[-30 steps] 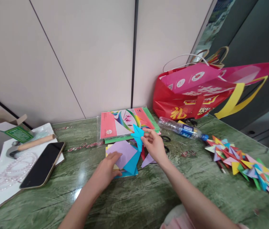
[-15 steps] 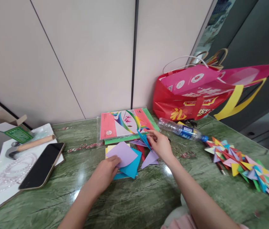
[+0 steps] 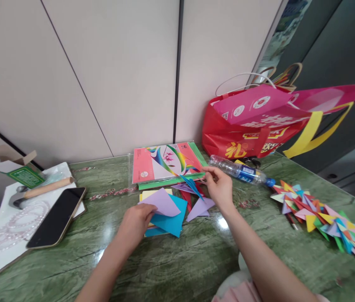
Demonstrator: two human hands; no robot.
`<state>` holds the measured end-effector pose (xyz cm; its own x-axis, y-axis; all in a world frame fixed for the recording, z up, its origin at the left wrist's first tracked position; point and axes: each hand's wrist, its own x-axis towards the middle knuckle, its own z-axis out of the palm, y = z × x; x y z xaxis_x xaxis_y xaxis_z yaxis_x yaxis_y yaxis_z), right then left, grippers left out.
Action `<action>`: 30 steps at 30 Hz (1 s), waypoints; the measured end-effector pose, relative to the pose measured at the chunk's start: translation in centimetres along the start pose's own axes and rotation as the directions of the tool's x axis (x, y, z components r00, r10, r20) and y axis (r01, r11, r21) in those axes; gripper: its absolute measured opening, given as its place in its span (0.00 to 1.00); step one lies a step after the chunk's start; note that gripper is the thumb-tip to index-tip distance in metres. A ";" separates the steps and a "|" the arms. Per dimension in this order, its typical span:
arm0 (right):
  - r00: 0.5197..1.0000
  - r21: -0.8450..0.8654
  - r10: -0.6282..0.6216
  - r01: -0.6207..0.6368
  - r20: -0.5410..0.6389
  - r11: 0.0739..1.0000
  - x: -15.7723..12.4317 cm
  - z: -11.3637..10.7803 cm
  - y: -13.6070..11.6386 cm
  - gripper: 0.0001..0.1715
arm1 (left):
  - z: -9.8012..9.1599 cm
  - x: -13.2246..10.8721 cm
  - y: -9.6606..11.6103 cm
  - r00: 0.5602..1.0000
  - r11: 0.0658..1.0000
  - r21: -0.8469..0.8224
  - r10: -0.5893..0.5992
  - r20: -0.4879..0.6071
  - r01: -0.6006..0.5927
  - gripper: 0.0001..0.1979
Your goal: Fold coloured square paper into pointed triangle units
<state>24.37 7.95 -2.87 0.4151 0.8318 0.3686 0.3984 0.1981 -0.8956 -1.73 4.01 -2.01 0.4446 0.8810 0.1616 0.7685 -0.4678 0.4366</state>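
Note:
My left hand (image 3: 138,220) pinches the near-left edge of a purple square of paper (image 3: 165,202), which is lifted and bent a little above a stack of coloured squares. A blue sheet (image 3: 176,216) and pale yellow paper (image 3: 147,194) show beneath it. To the right of the stack lie several folded paper pieces: a blue one (image 3: 192,186), a red one (image 3: 186,199) and a purple one (image 3: 200,208). Just right of the blue piece, my right hand (image 3: 218,186) hovers with loosely bent fingers and nothing visible in them.
Packaged coloured paper (image 3: 168,161) lies behind the stack. To the right are a plastic bottle (image 3: 243,171), a red gift bag (image 3: 253,126) and a multicoloured folded-paper chain (image 3: 319,218). At left are a phone (image 3: 58,218), a hammer (image 3: 45,189), beads (image 3: 18,226) and an opened box (image 3: 23,172).
My right hand has let go of the blue folded piece and moved right, leaving it on the pile. My left hand has drawn the purple square slightly left, bending it up.

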 end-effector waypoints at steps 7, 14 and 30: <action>0.963 0.145 -0.043 0.084 -0.267 0.986 -0.7 0.0 -2.6 0.12 | -1.0 0.2 0.2 0.984 0.998 -0.030 0.040 -0.172 -0.046 0.11; 0.961 0.228 -0.158 0.105 0.227 0.968 -3.0 1.1 -4.7 0.09 | -1.1 0.2 -0.1 0.985 0.999 -0.020 -0.043 -0.170 0.040 0.08; 0.375 -0.182 -0.017 0.489 0.927 0.853 -6.3 1.8 -5.3 0.30 | -1.8 0.1 -0.1 0.966 0.965 0.132 -0.207 -0.151 0.228 0.10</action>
<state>18.19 2.62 -0.86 -0.6096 0.7889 -0.0776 0.6916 0.4815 -0.5384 -2.56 4.30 -0.42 0.2005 0.9591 0.1996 0.9034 -0.2598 0.3410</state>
